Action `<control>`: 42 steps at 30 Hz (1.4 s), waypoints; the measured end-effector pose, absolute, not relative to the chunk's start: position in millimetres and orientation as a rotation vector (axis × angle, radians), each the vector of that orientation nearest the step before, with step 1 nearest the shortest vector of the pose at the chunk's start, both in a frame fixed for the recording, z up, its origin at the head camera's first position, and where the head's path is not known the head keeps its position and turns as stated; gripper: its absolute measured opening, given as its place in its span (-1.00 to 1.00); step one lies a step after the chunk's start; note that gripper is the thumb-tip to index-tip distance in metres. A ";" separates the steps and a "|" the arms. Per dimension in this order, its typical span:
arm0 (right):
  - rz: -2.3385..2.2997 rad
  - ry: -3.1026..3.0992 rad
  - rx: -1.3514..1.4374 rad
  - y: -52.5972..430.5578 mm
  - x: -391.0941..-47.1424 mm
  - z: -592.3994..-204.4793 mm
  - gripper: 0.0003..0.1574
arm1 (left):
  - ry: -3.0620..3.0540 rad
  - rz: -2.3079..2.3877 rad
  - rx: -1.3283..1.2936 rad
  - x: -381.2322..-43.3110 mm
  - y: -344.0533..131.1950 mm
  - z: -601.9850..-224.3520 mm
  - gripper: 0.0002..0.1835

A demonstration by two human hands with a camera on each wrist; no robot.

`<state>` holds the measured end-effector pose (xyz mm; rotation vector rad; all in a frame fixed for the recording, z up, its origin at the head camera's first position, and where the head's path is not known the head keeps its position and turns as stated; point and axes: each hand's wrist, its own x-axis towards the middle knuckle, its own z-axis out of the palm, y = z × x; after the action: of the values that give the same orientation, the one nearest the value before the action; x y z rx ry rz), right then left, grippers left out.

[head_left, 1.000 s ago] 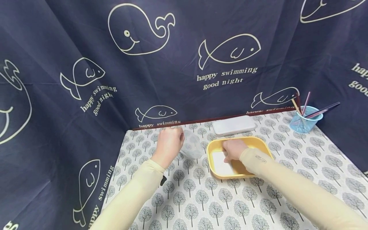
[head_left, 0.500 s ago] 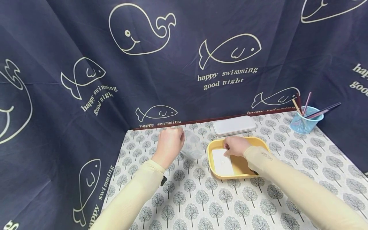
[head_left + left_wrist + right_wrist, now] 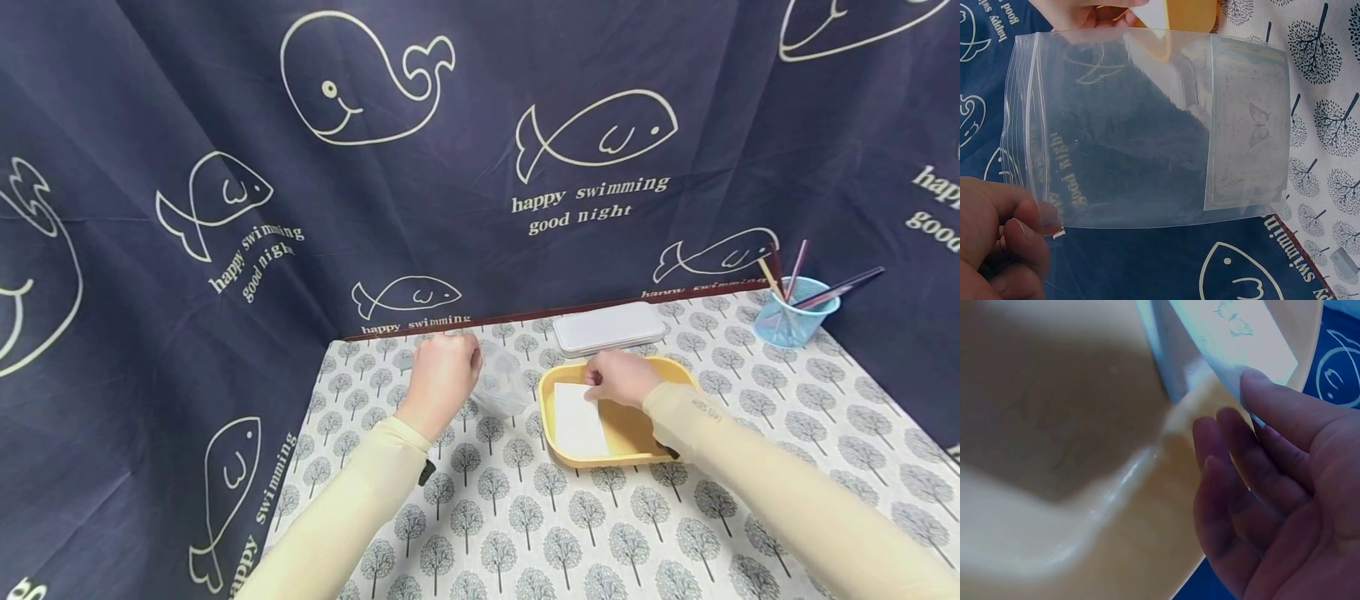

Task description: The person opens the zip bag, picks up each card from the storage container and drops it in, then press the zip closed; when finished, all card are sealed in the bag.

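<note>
The far edge of the white card (image 3: 579, 421) has shifted slightly toward the far rim of the yellow tray (image 3: 624, 429), along with the right hand (image 3: 621, 379).
The right hand pinches the card between thumb and fingers at the tray's left end; the left hand (image 3: 442, 375) pinches a clear bag (image 3: 1147, 144) holding a butterfly-printed card (image 3: 1249, 125); a white case (image 3: 609, 327) lies behind the tray on the surface (image 3: 517, 500).

- one tray (image 3: 628, 433)
- one bag (image 3: 499, 385), left of the tray
- at least two cards (image 3: 577, 421), one over it
- one case (image 3: 609, 327) behind it
- one cup (image 3: 787, 327), at least four sticks (image 3: 797, 271), right of it
</note>
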<state>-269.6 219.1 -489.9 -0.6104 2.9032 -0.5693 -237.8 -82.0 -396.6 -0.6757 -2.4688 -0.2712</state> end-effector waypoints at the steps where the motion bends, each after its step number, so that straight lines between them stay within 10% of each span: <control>1: -0.590 2.889 -0.601 220.2 -269.9 -488.7 -0.64 | -2.470 -0.272 -0.672 -237.6 -81.9 -396.5 -0.91; 17: -0.721 2.822 -0.555 225.4 -264.4 -478.0 -0.94 | -2.475 -0.308 -0.683 -237.6 -80.1 -396.8 -0.90; 42: -1.169 3.202 -0.591 219.5 -218.3 -397.8 -0.86 | -2.452 -0.295 -0.682 -238.9 -78.7 -397.4 -0.90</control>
<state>-218.3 219.5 -397.8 -0.5911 3.2023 -1.1688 -238.9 -78.7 -397.4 -0.6817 -2.4520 -0.2947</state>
